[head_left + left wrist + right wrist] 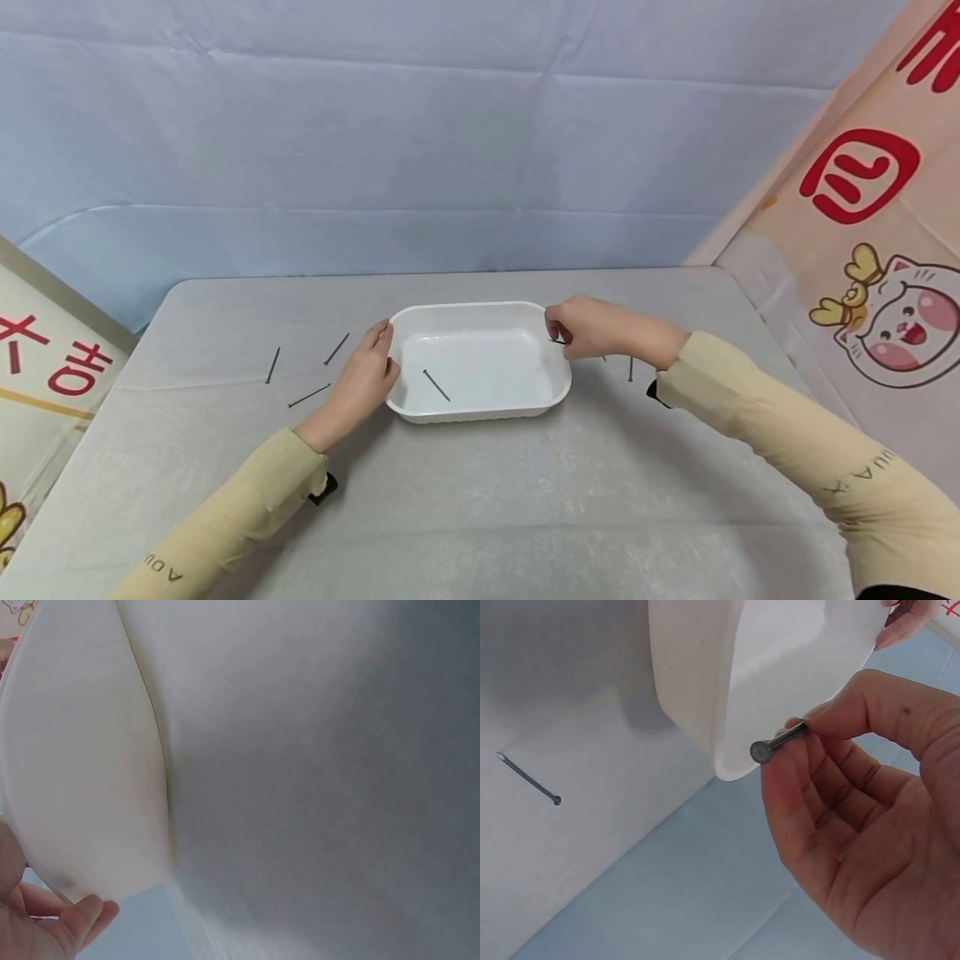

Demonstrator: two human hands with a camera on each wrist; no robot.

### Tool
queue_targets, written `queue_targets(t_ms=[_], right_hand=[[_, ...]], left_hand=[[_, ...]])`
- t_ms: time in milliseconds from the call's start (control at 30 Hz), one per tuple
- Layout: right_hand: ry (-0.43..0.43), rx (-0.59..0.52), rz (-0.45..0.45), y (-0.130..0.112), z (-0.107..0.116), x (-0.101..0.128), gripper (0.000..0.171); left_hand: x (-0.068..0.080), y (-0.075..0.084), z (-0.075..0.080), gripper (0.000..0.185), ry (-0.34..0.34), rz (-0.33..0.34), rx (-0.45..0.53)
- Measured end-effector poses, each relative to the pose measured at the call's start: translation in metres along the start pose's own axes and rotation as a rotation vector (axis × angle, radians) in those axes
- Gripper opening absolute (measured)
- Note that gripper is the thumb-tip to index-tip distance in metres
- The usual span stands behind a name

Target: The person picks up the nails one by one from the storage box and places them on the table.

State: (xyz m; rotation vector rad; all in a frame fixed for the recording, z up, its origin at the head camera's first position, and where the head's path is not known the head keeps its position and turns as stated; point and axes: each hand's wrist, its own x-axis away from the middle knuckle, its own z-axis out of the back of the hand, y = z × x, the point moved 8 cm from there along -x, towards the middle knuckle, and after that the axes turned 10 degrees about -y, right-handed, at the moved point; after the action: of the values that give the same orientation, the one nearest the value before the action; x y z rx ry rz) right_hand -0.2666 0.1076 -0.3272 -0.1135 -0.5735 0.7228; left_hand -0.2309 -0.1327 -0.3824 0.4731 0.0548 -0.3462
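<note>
A white rectangular tray (472, 413) with rounded corners sits mid-table. My left hand (362, 379) grips its left rim, thumb over the inner side and fingers against the outside, as the left wrist view also shows. One nail (437, 385) lies slantwise inside the tray, left of its middle. At the tray's right end, my right hand (591, 326) pinches another nail (781, 742) between thumb and fingers, its flat head facing the right wrist camera. That hand is beside the right rim; whether it touches the rim is unclear.
Several loose nails lie left of the tray, among them a nail (273, 365) farthest out and a nail (309, 395) near my left wrist. Right of the tray, a nail (631, 368) lies partly under my right forearm. A pale blue cloth (450, 167) hangs behind the table.
</note>
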Motion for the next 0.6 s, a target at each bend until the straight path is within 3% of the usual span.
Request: queue_targets(t_ms=[600], right_hand=[[0.080, -0.037, 0.022, 0.019, -0.006, 0.017, 0.012]], left_hand=[[0.000, 0.000, 0.001, 0.048, 0.015, -0.016, 0.000]])
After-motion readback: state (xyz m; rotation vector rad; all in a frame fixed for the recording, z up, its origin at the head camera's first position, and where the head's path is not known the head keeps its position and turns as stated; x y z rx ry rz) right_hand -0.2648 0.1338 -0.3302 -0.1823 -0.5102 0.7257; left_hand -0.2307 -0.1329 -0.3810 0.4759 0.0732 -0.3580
